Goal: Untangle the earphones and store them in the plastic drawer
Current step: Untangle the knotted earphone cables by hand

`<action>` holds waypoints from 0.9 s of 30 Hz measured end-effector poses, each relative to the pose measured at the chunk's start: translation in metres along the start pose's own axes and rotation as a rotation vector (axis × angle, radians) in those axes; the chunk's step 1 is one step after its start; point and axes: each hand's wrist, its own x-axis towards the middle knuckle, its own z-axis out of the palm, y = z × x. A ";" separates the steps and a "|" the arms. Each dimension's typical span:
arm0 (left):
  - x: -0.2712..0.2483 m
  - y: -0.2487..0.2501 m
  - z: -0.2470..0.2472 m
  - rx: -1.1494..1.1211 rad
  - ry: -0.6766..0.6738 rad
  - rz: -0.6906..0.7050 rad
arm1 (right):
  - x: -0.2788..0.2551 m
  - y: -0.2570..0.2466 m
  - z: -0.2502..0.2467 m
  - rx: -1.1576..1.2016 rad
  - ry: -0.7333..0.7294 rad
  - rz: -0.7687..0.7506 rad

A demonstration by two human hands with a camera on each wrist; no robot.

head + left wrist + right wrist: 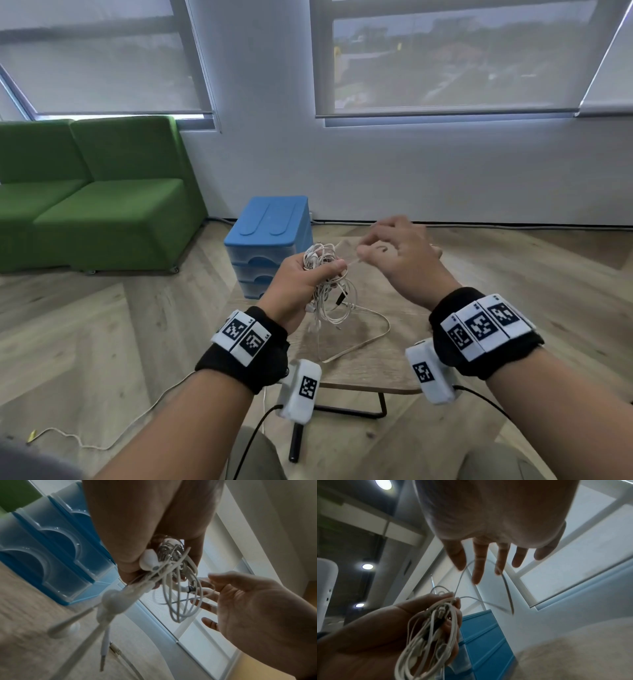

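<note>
A tangled bundle of white earphones hangs from my left hand, which grips it in a fist above the small wooden table. Just to its right is my right hand, fingers straight and spread, with a thin loop of cable drawn out of the bundle across them. Loose loops, an earbud and a plug dangle below the fist. The blue plastic drawer unit stands behind, its drawers closed.
One strand of the cable trails onto the tabletop. A green sofa stands at the left against the window wall. Another thin cable lies on the wooden floor at lower left. The table has black metal legs.
</note>
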 end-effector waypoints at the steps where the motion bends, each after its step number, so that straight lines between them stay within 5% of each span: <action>1: 0.000 0.000 0.000 0.002 -0.008 0.002 | -0.001 0.000 0.001 -0.075 -0.063 -0.041; 6: -0.001 0.003 0.000 0.030 -0.022 0.006 | 0.004 0.012 0.004 -0.076 -0.139 -0.144; 9: -0.002 0.005 0.001 0.081 -0.025 -0.029 | 0.011 0.007 -0.002 0.121 0.095 -0.127; 11: -0.002 0.006 0.002 0.099 -0.044 -0.056 | 0.018 0.006 -0.014 0.265 0.320 -0.007; 13: -0.002 0.008 0.002 0.123 -0.049 -0.058 | 0.025 0.014 -0.020 0.330 0.392 0.104; 16: 0.000 0.011 0.002 0.121 -0.027 -0.047 | 0.021 0.020 -0.019 0.191 0.289 0.111; 23: 0.003 0.015 0.010 0.134 -0.020 -0.021 | 0.001 0.003 0.001 -0.010 -0.070 -0.259; 27: 0.001 0.020 0.010 0.144 -0.053 -0.013 | 0.001 0.002 0.002 0.016 -0.007 -0.301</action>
